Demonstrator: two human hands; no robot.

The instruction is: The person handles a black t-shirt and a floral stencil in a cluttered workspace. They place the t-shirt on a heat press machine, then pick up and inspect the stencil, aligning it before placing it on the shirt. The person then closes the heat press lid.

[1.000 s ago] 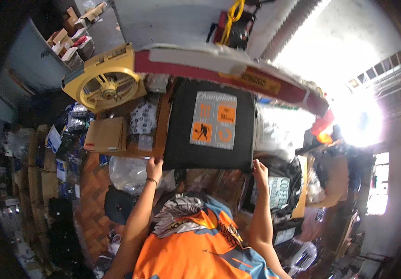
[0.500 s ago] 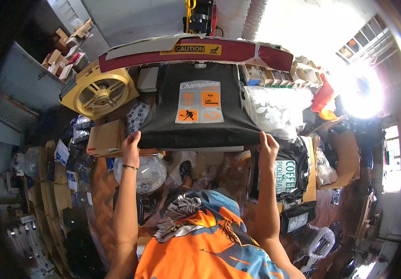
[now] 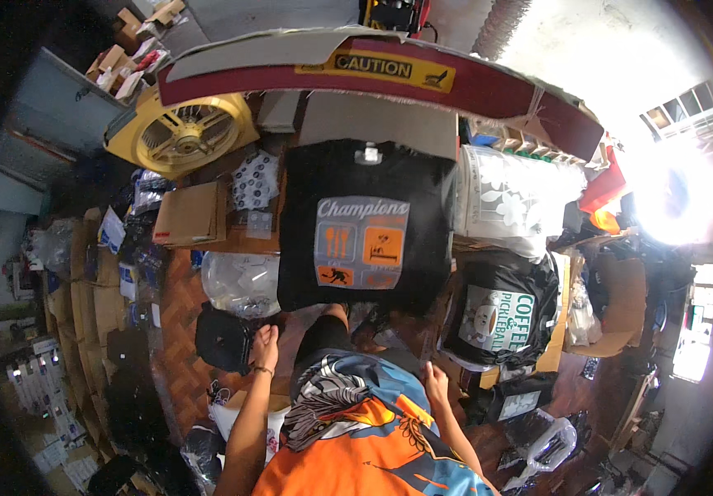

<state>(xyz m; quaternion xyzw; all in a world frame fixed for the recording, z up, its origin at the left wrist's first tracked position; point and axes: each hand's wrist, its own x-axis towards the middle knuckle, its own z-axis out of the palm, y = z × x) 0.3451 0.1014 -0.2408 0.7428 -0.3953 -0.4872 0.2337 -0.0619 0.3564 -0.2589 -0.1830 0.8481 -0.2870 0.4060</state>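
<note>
A black T-shirt (image 3: 299,207) with an orange and grey print lies over a grey press platen (image 3: 377,116), its near part drooping over the front edge. My left hand (image 3: 264,348), a band at its wrist, is closed below the shirt's near left corner. Lower down on the other side, my right hand (image 3: 437,385) is closed too. A gap shows between each hand and the visible cloth, and whatever the fingers may hold is hidden. Close to my left hand sits a dark bundle (image 3: 223,341).
A maroon press head (image 3: 257,80) with a caution label spans above the platen. A yellow fan (image 3: 181,132) and a cardboard box (image 3: 190,217) stand left. To the right are a white floral-patterned bag (image 3: 513,190) and a stack of black printed shirts (image 3: 501,318).
Both hands have left the shirt's near hem and come down toward my body. The shirt has slid toward me, baring the platen's far part, and its near edge now droops.
</note>
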